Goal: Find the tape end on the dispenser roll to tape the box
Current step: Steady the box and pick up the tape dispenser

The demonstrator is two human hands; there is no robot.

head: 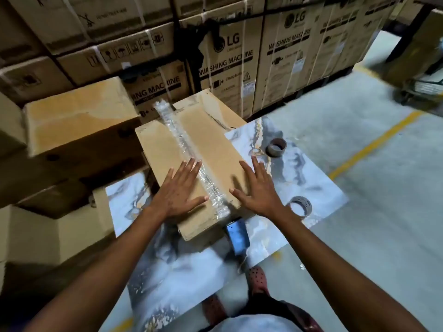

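Both hands lie flat and open on the box (pixel 211 149), holding nothing: the left hand (pixel 178 190) just left of the clear tape strip (pixel 191 154) along its seam, the right hand (pixel 257 188) near its right edge. By my reading the seam is pressed down, and the next move is a reach right for a roll (pixel 299 206) on the marbled table (pixel 318 178), to pick out its end; another roll (pixel 276 147) sits farther off. Stacked cartons (pixel 227 56) wall the far side, bare floor (pixel 383 212) to the right.

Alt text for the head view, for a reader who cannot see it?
Both hands, left hand and right hand, press flat and open on a cardboard box either side of its clear tape seam. Two tape rolls lie on the marbled sheet nearby.
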